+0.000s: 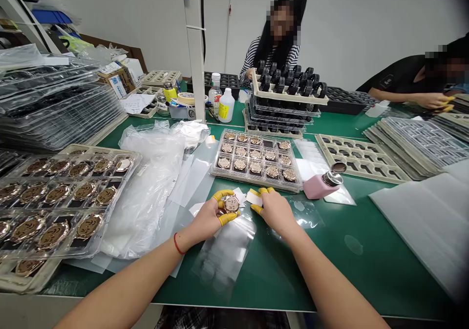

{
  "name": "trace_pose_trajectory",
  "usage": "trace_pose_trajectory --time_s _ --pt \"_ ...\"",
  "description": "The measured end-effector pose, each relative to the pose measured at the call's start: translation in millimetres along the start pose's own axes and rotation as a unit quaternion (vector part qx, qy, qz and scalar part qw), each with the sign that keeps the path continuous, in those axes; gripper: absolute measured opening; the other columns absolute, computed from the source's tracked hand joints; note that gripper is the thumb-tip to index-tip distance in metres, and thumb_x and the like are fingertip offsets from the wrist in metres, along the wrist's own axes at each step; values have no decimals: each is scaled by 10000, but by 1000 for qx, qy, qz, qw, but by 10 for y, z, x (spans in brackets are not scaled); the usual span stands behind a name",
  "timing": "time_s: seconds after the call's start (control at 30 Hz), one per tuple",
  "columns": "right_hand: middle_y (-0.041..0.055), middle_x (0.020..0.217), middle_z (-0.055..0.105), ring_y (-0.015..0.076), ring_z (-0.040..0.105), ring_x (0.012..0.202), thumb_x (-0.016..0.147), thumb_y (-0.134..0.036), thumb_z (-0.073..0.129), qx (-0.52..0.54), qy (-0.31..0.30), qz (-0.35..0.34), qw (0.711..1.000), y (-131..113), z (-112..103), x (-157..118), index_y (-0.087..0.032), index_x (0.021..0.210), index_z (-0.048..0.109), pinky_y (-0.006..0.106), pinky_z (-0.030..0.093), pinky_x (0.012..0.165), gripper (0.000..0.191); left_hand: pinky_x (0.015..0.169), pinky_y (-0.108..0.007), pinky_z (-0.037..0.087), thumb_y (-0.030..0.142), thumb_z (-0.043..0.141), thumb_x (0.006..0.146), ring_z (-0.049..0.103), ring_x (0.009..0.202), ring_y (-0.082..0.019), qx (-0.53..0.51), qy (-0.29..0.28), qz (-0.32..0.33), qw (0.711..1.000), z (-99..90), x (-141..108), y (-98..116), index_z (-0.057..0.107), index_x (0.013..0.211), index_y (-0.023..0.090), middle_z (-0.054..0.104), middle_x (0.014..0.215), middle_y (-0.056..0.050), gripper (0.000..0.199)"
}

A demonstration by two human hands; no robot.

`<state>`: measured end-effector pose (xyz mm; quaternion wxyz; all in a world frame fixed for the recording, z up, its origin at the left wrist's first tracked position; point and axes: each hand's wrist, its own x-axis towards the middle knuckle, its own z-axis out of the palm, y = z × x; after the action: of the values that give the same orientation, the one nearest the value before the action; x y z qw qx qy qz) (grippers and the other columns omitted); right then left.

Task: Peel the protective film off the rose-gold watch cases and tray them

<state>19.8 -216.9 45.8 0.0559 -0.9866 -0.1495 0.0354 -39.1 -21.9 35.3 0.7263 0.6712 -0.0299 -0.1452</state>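
Yellow finger cots cover fingertips on both hands. My left hand [208,217] grips a rose-gold watch case [231,204] by its rim, with the printed back facing up. Just to the right, my right hand [277,211] pinches a small white piece [253,197], paper or cloth, I cannot tell which. Another white scrap lies behind the watch case. Below the hands are clear plastic bags [225,253] on the green table. Beyond them stands a clear tray [256,160] of similar watch cases, with one pocket in its back row holding none.
A larger tray of watch cases [54,192] and plastic sheeting [142,187] lie left. A pink pump bottle [322,182], a beige tray [361,158] and white foam sheets [425,226] are right. Two people sit across the table, near stacked trays of black watches [289,87].
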Motion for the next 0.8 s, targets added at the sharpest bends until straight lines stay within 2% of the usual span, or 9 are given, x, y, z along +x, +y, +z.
trace_pose_trajectory --time_s 0.07,0.13,0.23,0.33,0.4,0.47,0.6,0.8 --pt "148 948 571 258 562 830 787 -282 603 -14 -38 5 999 63 36 44 -135 923 582 313 378 632 202 888 -393 473 267 678 738 621 928 -201 -11 -12 -9 1000 -15 35 -52 393 1185 210 618 1003 -60 533" --pt "118 927 564 236 553 818 809 -254 573 13 -42 -1 999 79 59 63 -153 883 569 296 369 623 125 893 -401 469 268 678 740 621 927 -202 -13 -25 -14 999 -27 69 -109 398 1184 210 615 1015 -66 528" --pt "99 878 567 220 525 831 854 -211 493 76 17 -22 997 13 62 33 -156 820 549 299 375 682 86 890 -391 467 258 681 740 614 933 -197 -16 -27 -6 999 -35 101 -168 420 1161 210 611 1022 -64 497" --pt "88 883 572 194 500 833 895 -221 423 167 102 -110 974 -131 75 -58 -151 870 537 291 374 728 137 856 -359 477 245 671 749 601 943 -194 -23 -27 15 999 -34 102 -181 439 1145 213 604 1045 -62 460" --pt "71 858 573 183 484 800 898 -221 414 183 118 -186 958 -232 107 -125 -161 892 546 285 360 716 145 837 -343 479 237 657 761 590 961 -198 -24 -30 25 999 -37 97 -182 446 1145 211 591 1073 -67 439" --pt "66 828 571 188 463 782 885 -205 425 149 120 -225 955 -306 147 -170 -171 872 564 291 337 702 143 833 -340 480 231 644 770 584 973 -204 -26 -29 28 999 -44 98 -192 445 1147 203 582 1078 -73 427" --pt "70 800 569 197 439 769 854 -171 450 94 135 -215 963 -359 200 -158 -164 837 579 297 309 685 130 869 -355 471 221 636 776 570 1011 -214 -34 -34 28 998 -51 110 -220 443 1154 198 566 1101 -79 425" --pt "84 821 571 217 435 801 811 -117 450 72 117 -171 976 -325 206 -69 -164 834 590 307 311 688 150 948 -384 434 221 638 777 536 1074 -223 -42 -55 41 997 -30 99 -160 454 1162 195 543 1154 -86 427"
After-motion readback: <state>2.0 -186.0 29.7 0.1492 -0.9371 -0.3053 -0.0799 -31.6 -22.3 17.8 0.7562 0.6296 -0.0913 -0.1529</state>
